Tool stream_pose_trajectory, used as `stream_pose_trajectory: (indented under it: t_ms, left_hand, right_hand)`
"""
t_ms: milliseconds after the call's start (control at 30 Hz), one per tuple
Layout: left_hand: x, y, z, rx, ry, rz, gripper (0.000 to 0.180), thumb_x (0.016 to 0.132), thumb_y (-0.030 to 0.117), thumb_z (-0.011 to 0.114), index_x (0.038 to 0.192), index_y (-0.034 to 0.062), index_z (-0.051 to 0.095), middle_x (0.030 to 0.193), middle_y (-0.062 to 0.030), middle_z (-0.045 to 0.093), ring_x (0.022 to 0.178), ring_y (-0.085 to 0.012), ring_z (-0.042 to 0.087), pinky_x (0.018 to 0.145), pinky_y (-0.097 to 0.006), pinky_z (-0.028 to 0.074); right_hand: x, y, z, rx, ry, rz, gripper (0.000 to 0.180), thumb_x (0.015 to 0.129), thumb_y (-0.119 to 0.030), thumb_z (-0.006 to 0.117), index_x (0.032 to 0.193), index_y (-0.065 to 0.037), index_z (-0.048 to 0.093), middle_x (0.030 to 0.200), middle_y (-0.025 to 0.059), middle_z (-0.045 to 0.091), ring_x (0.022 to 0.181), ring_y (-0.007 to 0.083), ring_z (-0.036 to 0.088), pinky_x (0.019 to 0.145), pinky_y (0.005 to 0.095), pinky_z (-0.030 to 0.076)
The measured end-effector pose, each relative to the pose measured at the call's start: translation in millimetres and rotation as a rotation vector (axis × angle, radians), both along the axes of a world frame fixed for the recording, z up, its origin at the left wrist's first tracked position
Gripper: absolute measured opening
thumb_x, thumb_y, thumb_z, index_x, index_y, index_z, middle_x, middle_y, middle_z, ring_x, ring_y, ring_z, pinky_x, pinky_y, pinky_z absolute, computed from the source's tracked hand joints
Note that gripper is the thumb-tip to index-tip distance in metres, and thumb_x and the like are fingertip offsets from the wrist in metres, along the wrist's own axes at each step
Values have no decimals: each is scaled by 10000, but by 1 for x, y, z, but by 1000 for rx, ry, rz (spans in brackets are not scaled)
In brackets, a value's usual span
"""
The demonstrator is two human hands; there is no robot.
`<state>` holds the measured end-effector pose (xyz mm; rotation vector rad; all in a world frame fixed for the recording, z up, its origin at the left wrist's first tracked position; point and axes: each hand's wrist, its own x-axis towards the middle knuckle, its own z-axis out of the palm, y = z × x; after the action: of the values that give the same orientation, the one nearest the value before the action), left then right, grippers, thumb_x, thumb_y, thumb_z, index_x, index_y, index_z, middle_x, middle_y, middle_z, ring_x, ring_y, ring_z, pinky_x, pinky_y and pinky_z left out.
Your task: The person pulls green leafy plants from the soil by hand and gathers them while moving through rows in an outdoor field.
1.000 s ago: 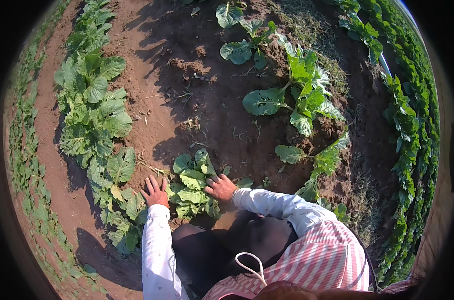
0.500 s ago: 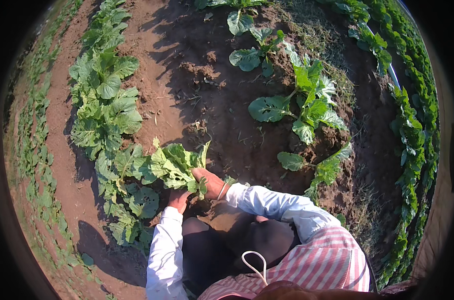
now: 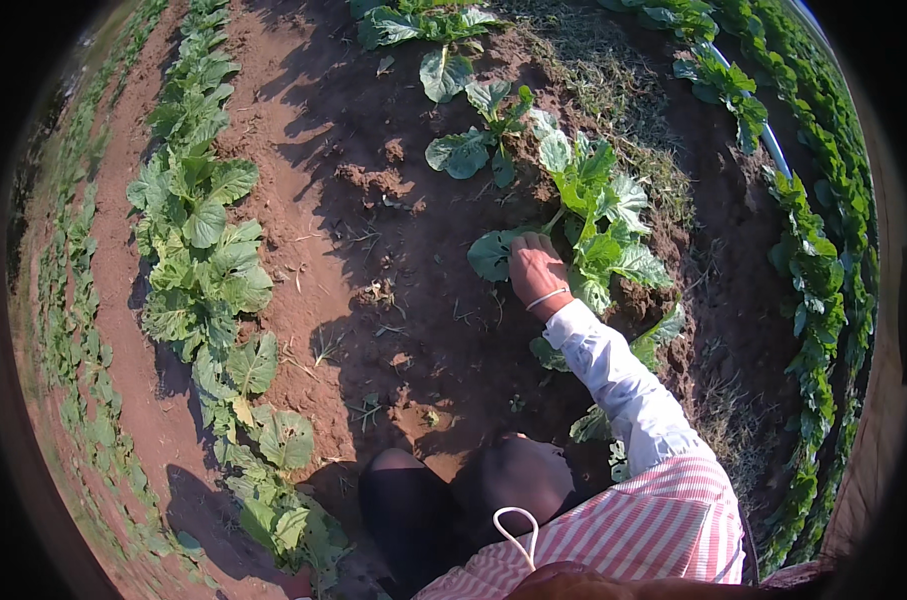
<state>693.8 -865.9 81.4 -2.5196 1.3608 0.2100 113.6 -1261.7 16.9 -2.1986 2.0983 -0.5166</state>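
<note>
Reaching right hand, fingers touching leafy plant

right arm stretched forward, right hand palm down with fingers curled; left hand unseen.

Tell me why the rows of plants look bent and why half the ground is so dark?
Head view: the fisheye lens curves the left row of leafy plants toward the black rim. Low, hard sunlight throws long shadows over the red soil, so the right hand at the leafy plant sits in shade. The left hand is out of sight.
</note>
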Motion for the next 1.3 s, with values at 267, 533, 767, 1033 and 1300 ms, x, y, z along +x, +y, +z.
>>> stream_pose_trajectory:
  t_ms: [267, 533, 767, 1033, 1300]
  left_hand:
    - [-45, -17, 15, 272, 361, 455, 533, 728, 199, 628, 1212, 42, 466, 1141, -152, 539, 1017, -277, 529, 862, -375, 423]
    - [-61, -40, 56, 326, 395, 392, 532, 715, 172, 627, 1206, 41, 468, 1153, -185, 527, 1006, -293, 539, 843, -363, 435]
    - [-53, -56, 21, 62, 542, 92, 362, 712, 145, 626, 1060, 63, 567, 986, -162, 600, 897, -305, 585, 768, -370, 460]
    - [-93, -197, -12, -211, 790, -91, 289, 737, 142, 629, 1014, 66, 593, 989, -139, 589, 930, -304, 564, 795, -364, 454]
    - [-56, -370, -55, -369, 582, -307, 272, 744, 192, 594, 978, 56, 566, 1013, -126, 536, 961, -310, 503, 836, -385, 412]
  right_hand:
    - [-99, -5, -6, 348, -55, -511, 190, 760, -137, 526, 920, -37, 498, 896, 163, 566, 834, 329, 583, 661, 420, 483]
    - [-88, -32, -18, 21, -294, -669, 313, 670, -257, 679, 934, -151, 550, 897, 105, 523, 819, 317, 551, 660, 422, 459]
    - [-97, -44, -43, 53, -134, -551, 269, 742, -299, 597, 908, -91, 558, 880, 137, 598, 769, 350, 583, 623, 454, 449]
    - [-104, -56, -51, 198, 141, -500, 270, 771, -295, 540, 863, -42, 519, 849, 177, 603, 792, 377, 577, 680, 468, 445]
    - [-88, -53, 3, 266, -270, -440, 236, 658, -212, 660, 746, -5, 591, 696, 139, 612, 607, 242, 577, 613, 358, 459]
